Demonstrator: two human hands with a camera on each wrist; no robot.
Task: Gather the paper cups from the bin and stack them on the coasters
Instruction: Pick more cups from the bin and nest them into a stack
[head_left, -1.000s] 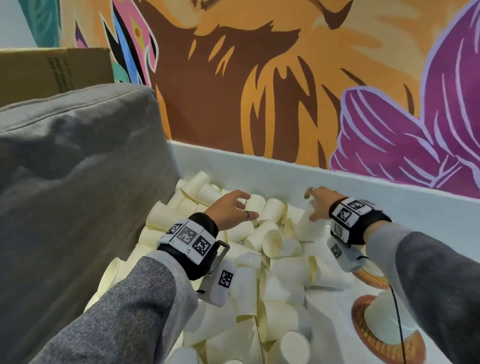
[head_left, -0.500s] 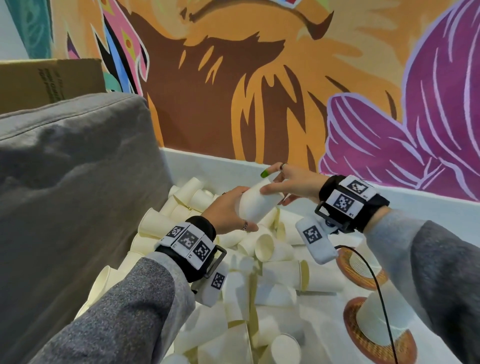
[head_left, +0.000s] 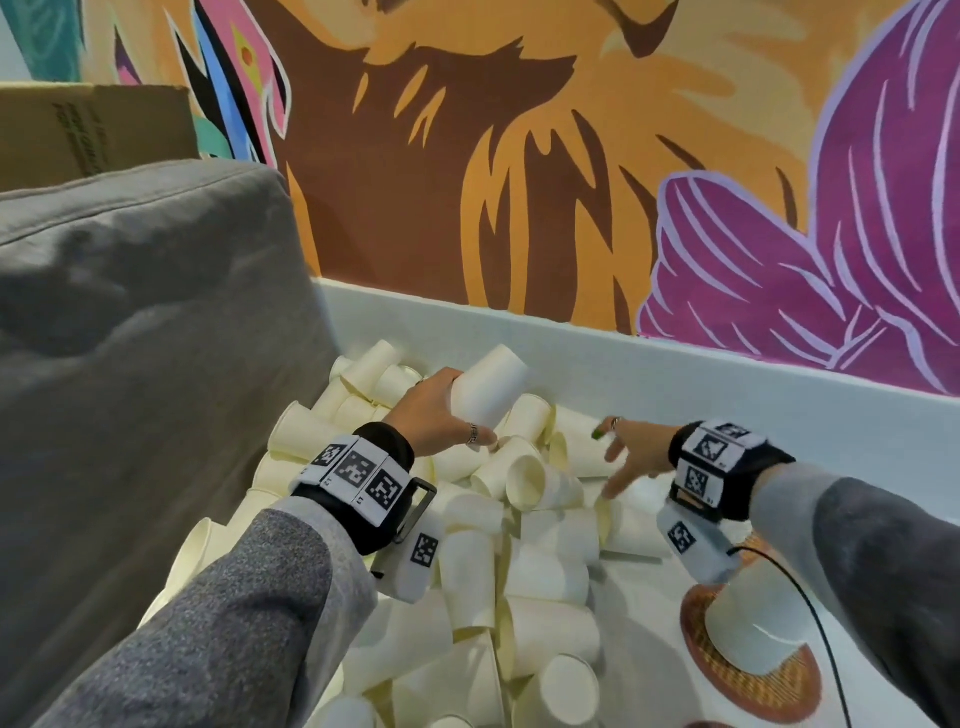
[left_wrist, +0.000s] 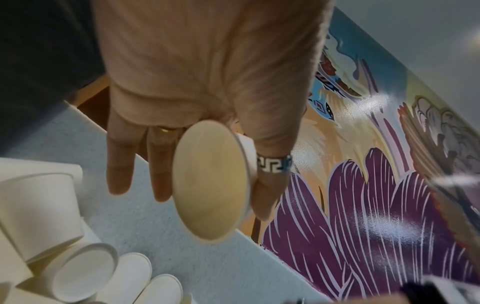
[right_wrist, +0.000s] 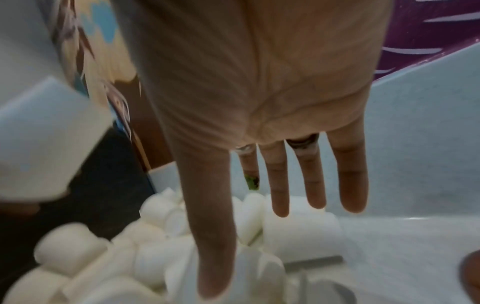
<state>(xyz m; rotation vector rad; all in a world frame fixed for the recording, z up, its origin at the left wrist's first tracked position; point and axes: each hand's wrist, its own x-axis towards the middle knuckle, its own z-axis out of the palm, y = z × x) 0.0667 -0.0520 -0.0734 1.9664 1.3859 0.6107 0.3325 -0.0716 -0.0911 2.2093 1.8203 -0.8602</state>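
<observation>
Several cream paper cups (head_left: 519, 530) lie heaped in a white bin (head_left: 675, 384). My left hand (head_left: 447, 415) grips one paper cup (head_left: 488, 387) above the heap, bottom pointing toward the far wall. In the left wrist view the cup's mouth (left_wrist: 213, 185) faces the camera between thumb and fingers of my left hand (left_wrist: 213, 203). My right hand (head_left: 615, 460) hovers over the heap with fingers spread and straight, holding nothing. The right wrist view shows my right hand (right_wrist: 259, 207) open above blurred cups (right_wrist: 298, 232). An upturned cup (head_left: 748, 623) stands on a woven coaster (head_left: 779, 691) at the lower right.
A grey cushion (head_left: 130, 338) rises along the bin's left side, with a cardboard box (head_left: 78, 130) behind it. A painted mural wall (head_left: 571, 156) stands behind the bin. A second coaster (head_left: 750, 553) peeks out under my right wrist. A black cable (head_left: 810, 613) runs over the stacked cup.
My right hand has let go of the cup it touched half a second ago and dropped right, down toward the heap. My left hand keeps the cup raised.
</observation>
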